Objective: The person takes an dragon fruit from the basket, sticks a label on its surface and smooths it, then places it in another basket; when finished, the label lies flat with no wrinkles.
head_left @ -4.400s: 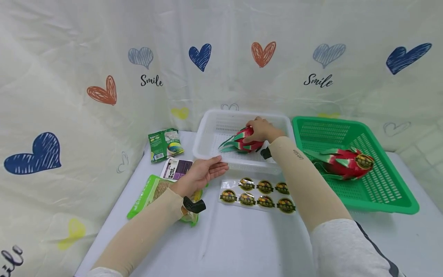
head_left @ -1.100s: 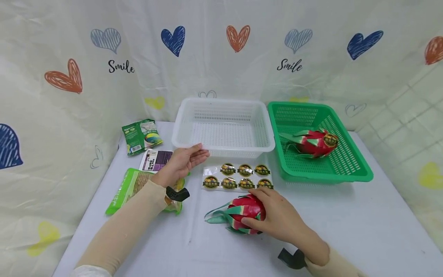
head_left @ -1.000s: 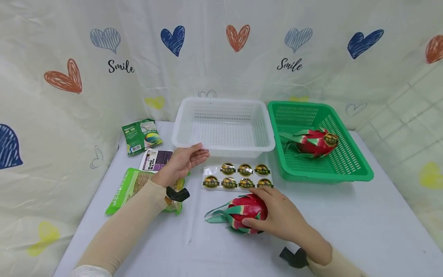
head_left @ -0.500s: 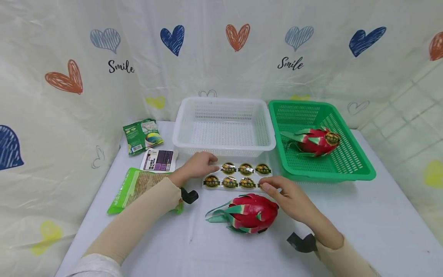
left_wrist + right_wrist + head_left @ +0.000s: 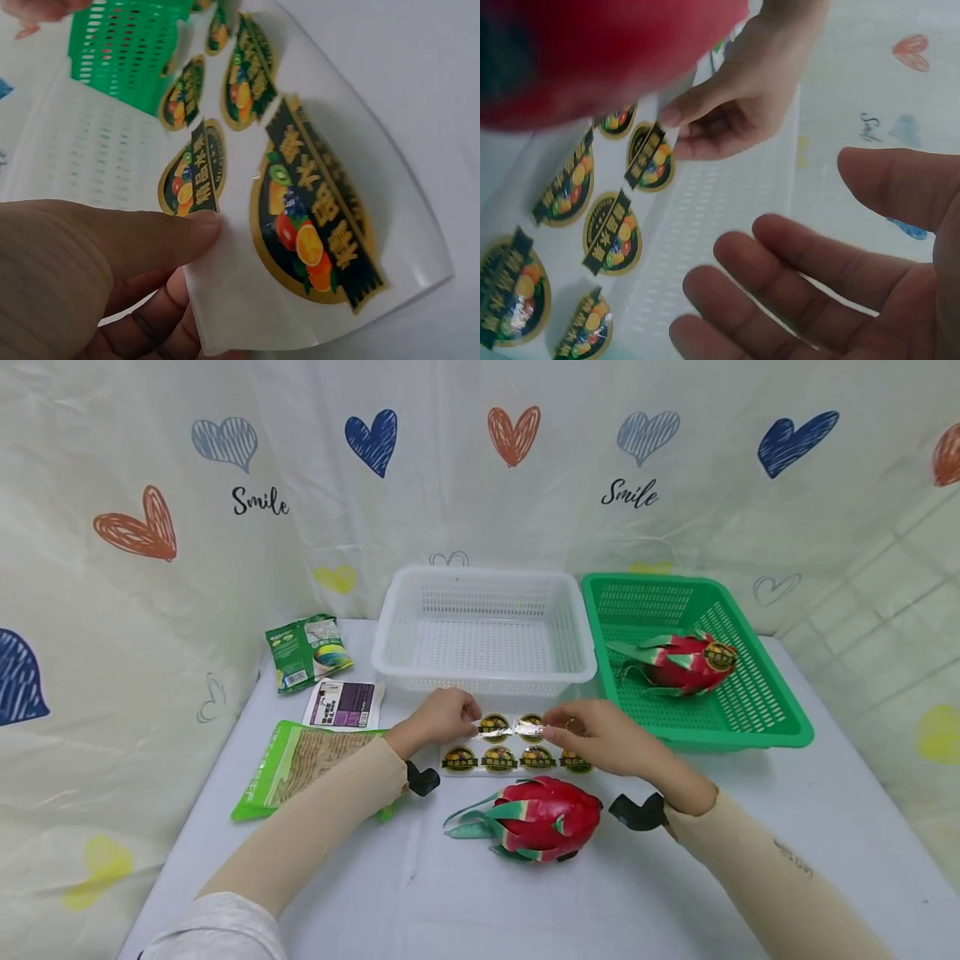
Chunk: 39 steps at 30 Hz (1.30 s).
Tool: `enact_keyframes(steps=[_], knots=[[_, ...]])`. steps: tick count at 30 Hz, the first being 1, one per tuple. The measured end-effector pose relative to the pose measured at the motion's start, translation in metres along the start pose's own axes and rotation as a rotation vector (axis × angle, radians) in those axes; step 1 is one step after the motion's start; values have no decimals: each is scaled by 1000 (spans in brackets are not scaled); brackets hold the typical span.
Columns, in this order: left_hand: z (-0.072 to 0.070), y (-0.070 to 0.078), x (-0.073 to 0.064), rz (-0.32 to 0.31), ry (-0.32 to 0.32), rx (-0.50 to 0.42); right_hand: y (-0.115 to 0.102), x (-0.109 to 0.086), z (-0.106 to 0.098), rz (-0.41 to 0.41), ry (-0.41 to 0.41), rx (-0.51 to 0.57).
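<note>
My left hand [image 5: 441, 720] pinches the left end of a glossy sheet of round fruit stickers [image 5: 517, 745], thumb on top and fingers curled beneath. That edge bends up in the left wrist view, where the sheet [image 5: 236, 289] is close. The right hand [image 5: 603, 739] hovers over the sheet's right part, its fingers [image 5: 810, 247] spread apart and holding nothing. A red dragon fruit [image 5: 558, 817] with green leaf tips lies on the table just in front of the sheet; no sticker shows on its visible side.
Behind the sheet stands a white basket [image 5: 483, 681]. Beside it, a green basket [image 5: 708, 739] holds another dragon fruit [image 5: 678, 664] bearing a sticker. At left lie a green packet [image 5: 307, 652], a purple-white packet [image 5: 347, 704] and a green-edged bag [image 5: 311, 760].
The right hand brought the dragon fruit from the white basket to the table, let go and moved up over the stickers. The left hand left the basket's rim and took the sheet's edge.
</note>
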<state>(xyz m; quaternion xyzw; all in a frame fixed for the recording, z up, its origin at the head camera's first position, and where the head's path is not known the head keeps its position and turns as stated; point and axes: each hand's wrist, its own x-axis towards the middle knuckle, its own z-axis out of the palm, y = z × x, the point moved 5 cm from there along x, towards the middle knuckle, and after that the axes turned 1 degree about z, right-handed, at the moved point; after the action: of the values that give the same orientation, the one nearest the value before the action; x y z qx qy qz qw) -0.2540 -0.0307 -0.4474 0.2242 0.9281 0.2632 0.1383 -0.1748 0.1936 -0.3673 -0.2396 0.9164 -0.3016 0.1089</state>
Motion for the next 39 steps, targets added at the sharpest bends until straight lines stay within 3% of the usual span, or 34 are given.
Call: enact_keyframes(steps=[8, 18, 29, 39], knots=[[-20, 7, -14, 7, 35, -146, -3, 40, -9, -126, -70, -53], [-28, 23, -21, 9, 56, -232, -14, 74, -2, -141, -68, -212], [-27, 25, -25, 17, 74, -248, -21, 77, 10, -138, -24, -210], [-23, 14, -25, 6, 105, -214, -20, 75, 12, -142, -13, -153]])
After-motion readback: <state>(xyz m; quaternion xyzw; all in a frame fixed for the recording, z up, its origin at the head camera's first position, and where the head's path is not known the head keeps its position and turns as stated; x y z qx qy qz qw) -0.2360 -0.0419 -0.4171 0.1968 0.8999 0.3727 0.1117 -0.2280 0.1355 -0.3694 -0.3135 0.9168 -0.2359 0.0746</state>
